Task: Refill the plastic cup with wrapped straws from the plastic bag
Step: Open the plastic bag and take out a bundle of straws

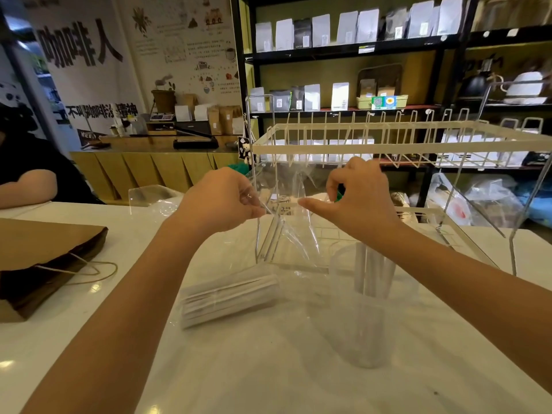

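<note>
A clear plastic bag (294, 231) hangs in the air above the white counter, with a few wrapped straws visible inside it. My left hand (222, 201) pinches its top edge on the left, and my right hand (357, 198) pinches the same edge on the right, the mouth held between them. Below and to the right stands a clear plastic cup (363, 312) holding several white wrapped straws upright. A bundle of wrapped straws (230, 298) lies flat on the counter to the left of the cup.
A white wire dish rack (403, 138) stands right behind the bag. A brown paper bag (44, 258) with string handles lies at the left. A seated person's arm (27, 183) rests on the counter's far left. Shelves of pouches fill the back.
</note>
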